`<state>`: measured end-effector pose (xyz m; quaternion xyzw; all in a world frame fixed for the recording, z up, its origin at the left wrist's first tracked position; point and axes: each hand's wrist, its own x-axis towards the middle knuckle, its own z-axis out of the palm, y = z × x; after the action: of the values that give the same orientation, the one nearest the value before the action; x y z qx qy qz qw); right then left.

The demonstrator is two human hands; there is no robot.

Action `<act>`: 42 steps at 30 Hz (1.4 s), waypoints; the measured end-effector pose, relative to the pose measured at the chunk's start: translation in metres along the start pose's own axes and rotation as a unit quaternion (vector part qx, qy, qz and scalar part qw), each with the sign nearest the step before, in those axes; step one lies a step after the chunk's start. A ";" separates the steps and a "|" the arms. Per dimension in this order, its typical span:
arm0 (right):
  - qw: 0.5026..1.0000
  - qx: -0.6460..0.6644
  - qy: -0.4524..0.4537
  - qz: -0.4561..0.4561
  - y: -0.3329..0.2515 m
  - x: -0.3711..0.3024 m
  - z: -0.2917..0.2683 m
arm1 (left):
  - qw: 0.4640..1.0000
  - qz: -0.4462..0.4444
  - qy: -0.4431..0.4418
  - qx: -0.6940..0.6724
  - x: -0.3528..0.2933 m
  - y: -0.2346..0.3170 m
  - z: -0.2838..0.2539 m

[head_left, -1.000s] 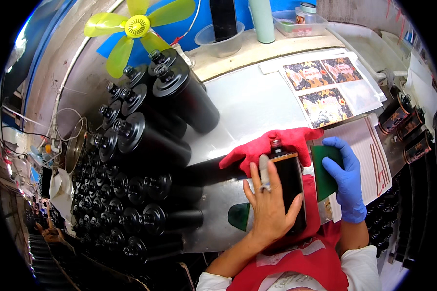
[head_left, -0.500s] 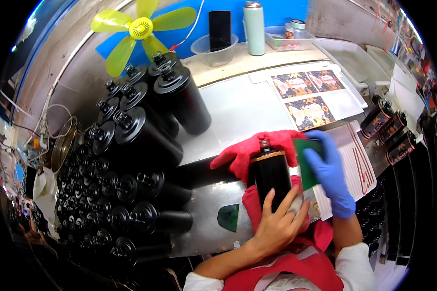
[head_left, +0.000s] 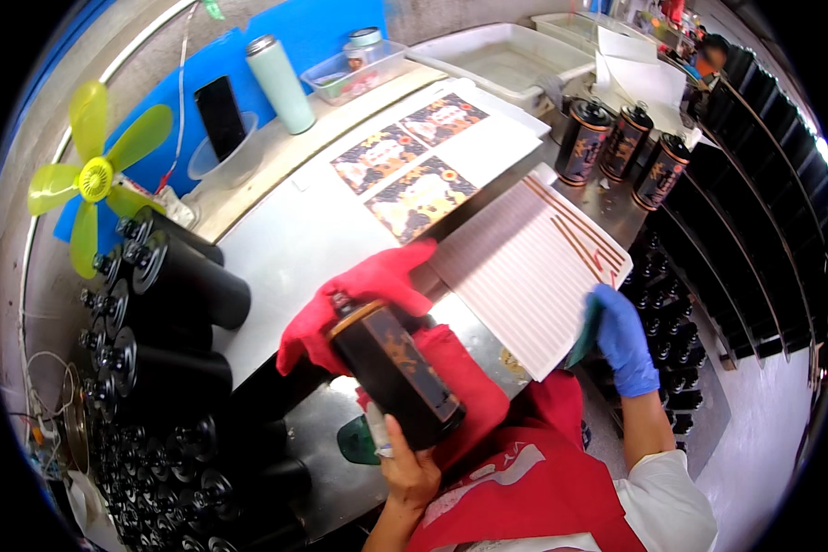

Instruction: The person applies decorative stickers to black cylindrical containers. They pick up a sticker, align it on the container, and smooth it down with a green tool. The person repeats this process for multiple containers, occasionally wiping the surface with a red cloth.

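My left hand (head_left: 409,474) is closed round the lower end of a black bottle (head_left: 391,363) with an orange-gold band and a patterned side. White wrapping shows on one finger. The bottle lies tilted on a red cloth (head_left: 474,373), its neck pointing away to the left. My right hand (head_left: 627,348), in a blue glove, grips a dark green flat scraper (head_left: 584,339) beside a sheet of striped strips (head_left: 515,276). Next to the left hand, a second green scraper (head_left: 357,442) lies on the metal table.
Plain black bottles (head_left: 175,363) crowd the left side. Printed decal sheets (head_left: 423,198) lie at the back, and decorated bottles (head_left: 626,143) stand far right. Behind are a yellow-green fan (head_left: 96,178), a phone (head_left: 221,118), a flask (head_left: 281,85) and a white basin (head_left: 506,55). Racks (head_left: 745,202) rise on the right.
The view has swung right. My gloved hand has moved away from the bottle to the striped sheet's near right edge, still with the scraper. The bottle now tilts, showing its patterned side.
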<state>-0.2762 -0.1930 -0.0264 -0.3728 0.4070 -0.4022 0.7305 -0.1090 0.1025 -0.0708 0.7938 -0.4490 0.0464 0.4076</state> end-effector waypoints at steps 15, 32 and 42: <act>0.954 -0.284 0.095 0.004 0.042 0.073 -0.143 | 0.994 -0.079 0.035 -0.062 0.024 0.038 -0.001; 0.912 -0.389 0.039 -0.120 -0.035 0.000 -0.034 | 0.998 -0.030 0.018 -0.043 0.039 0.023 -0.005; 0.760 -0.560 -0.278 -0.178 -0.065 -0.039 0.089 | 0.991 -0.047 0.075 -0.104 0.039 0.033 -0.021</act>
<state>-0.2288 -0.1652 0.0764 -0.8767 0.2648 -0.1038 0.3879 -0.1048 0.0823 -0.0198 0.7615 -0.3818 0.0401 0.5223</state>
